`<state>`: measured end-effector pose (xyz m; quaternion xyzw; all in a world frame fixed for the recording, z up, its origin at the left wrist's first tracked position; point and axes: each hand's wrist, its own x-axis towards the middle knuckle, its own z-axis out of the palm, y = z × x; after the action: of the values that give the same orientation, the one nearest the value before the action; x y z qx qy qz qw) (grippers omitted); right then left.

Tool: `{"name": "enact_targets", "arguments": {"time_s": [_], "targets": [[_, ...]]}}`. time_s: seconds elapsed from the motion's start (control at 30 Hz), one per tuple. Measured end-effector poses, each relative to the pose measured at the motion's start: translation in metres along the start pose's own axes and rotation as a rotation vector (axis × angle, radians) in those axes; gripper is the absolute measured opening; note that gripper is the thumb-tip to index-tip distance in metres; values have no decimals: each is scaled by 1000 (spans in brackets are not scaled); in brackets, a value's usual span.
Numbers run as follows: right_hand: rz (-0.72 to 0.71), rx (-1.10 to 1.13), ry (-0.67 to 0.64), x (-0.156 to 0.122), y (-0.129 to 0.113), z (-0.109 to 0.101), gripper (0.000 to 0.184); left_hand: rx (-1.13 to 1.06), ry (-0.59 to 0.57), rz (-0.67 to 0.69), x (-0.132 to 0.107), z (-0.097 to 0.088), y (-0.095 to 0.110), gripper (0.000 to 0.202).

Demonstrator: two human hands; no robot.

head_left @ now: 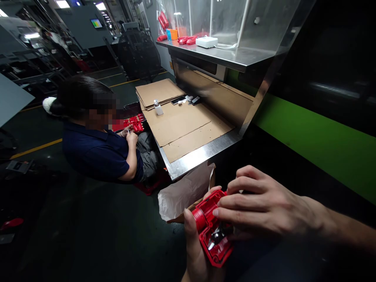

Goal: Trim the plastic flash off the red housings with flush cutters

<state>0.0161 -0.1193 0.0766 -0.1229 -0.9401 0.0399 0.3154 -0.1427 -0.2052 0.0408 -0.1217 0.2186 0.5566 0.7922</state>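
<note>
My left hand (195, 246) is closed around a red plastic housing (213, 207), thumb along its near side. The housing is an open, hollow shell with a ribbed round neck and inner walls. Over its far side reaches my right hand (261, 199), fingers bent and their tips at the housing's edge. Beneath those fingers shows the metal head of a pair of nippers (216, 237), its silver tip lying over the shell's hollow. The nippers' handles are hidden under my right hand.
A paper-lined bag (186, 192) stands below the metal table's edge (202, 154). Cardboard sheets (182, 121), a small bottle (158, 107) and a phone (178, 100) lie on the table. A co-worker (96, 145) sits at left, handling red parts (136, 123). A steel shelf (229, 56) overhangs the back.
</note>
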Motion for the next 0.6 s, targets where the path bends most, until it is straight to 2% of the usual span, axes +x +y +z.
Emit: {"name": "enact_targets", "arguments": {"time_s": [0.13, 0.37, 0.43, 0.5, 0.57, 0.6], "targets": [[-16, 19, -1, 2, 2, 0, 28, 26, 2, 12, 0, 0, 1, 58], [-38, 14, 9, 0, 3, 0, 23, 141, 51, 67, -1, -5, -3, 73], [-24, -2, 3, 0, 0, -2, 23, 143, 2, 167, 3, -5, -7, 74], [15, -37, 3, 1, -4, -3, 27, 186, -81, 345, 7, -4, -4, 78], [97, -45, 3, 0, -11, -3, 34, 265, -138, 531, 10, -3, 9, 84], [155, -32, 4, 0, -16, -3, 37, 295, -132, 573, 10, -2, 19, 80]]}}
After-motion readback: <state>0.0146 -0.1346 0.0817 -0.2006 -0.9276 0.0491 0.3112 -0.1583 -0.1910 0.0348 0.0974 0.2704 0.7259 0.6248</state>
